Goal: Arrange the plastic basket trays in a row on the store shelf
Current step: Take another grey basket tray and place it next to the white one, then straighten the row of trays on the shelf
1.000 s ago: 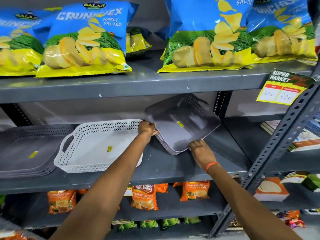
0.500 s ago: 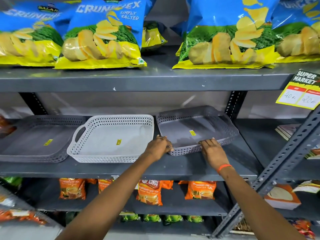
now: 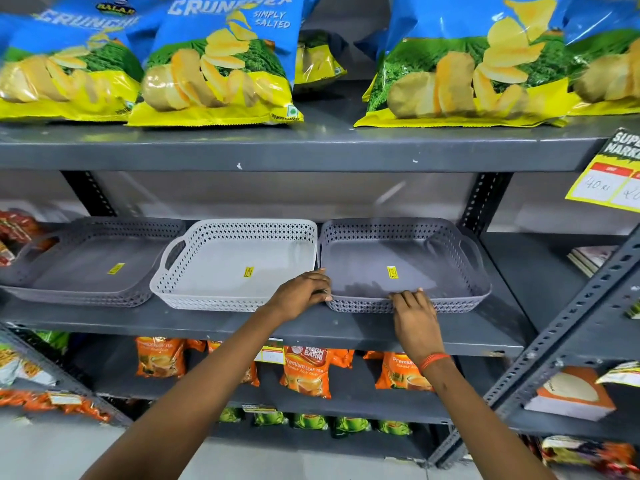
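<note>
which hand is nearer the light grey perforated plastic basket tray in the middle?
Left. The left hand sits at its front right corner, gripping the dark grey tray's neighbouring corner. The right hand is further right, on that dark tray's front rim, clear of the light grey tray.

Right grey tray [image 3: 367,258] now flat, pushed against white tray [image 3: 221,261]

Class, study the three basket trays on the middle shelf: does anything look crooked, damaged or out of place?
Nothing stands out. The left grey tray, white tray and right grey tray sit flat, side by side. Both hands, left and right, rest on the right tray's front rim.
</note>
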Demonstrator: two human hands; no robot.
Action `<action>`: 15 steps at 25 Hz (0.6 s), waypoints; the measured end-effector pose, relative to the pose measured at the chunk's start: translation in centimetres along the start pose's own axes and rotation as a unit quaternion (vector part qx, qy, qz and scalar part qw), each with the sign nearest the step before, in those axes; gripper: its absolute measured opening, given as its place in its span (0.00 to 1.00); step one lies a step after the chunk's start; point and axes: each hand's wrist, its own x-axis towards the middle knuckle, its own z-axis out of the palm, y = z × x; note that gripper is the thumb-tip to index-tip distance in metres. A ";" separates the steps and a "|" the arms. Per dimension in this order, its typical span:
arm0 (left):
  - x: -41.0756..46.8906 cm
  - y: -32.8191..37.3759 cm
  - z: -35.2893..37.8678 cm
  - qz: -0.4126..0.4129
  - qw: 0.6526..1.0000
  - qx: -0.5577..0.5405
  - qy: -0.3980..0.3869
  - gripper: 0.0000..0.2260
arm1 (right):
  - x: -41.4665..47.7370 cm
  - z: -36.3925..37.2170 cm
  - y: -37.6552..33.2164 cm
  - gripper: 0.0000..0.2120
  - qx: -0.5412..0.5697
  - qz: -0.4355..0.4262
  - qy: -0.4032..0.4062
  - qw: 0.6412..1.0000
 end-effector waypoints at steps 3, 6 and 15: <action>0.0 -0.2 0.2 -0.002 1.000 0.001 -0.005 0.08 | 0.0 -0.3 -0.2 0.16 0.007 0.006 -0.019 1.000; 0.0 -0.2 0.3 -0.003 1.000 -0.005 -0.001 0.09 | 0.1 -0.6 -0.4 0.13 0.022 0.020 -0.051 0.998; -4.9 -9.4 -4.4 -0.041 0.985 0.044 0.164 0.21 | 6.2 -0.5 -12.1 0.21 0.172 0.069 -0.126 0.975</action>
